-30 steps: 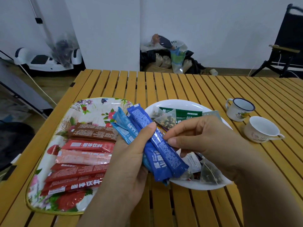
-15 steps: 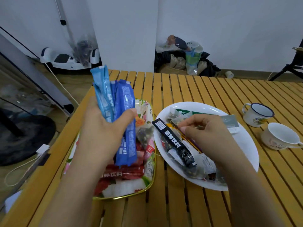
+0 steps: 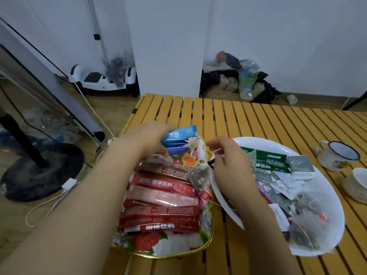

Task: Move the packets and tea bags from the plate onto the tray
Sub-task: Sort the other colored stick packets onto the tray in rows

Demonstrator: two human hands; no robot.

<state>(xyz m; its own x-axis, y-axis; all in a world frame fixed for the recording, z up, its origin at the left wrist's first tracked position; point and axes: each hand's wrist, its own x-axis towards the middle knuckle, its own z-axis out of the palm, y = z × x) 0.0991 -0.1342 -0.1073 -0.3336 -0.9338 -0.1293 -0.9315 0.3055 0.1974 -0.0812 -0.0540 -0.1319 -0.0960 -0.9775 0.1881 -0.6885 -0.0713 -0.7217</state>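
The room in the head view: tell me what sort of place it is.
Probably a spare or storage room indoors, not a kitchen: a slatted folding table, a hoverboard against the wall, and bags heaped on the floor.

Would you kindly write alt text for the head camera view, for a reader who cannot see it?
A person's left hand holds blue packets over the far end of a floral tray lined with red packets. The right hand pinches a black packet at the rim of a white plate of tea bags.
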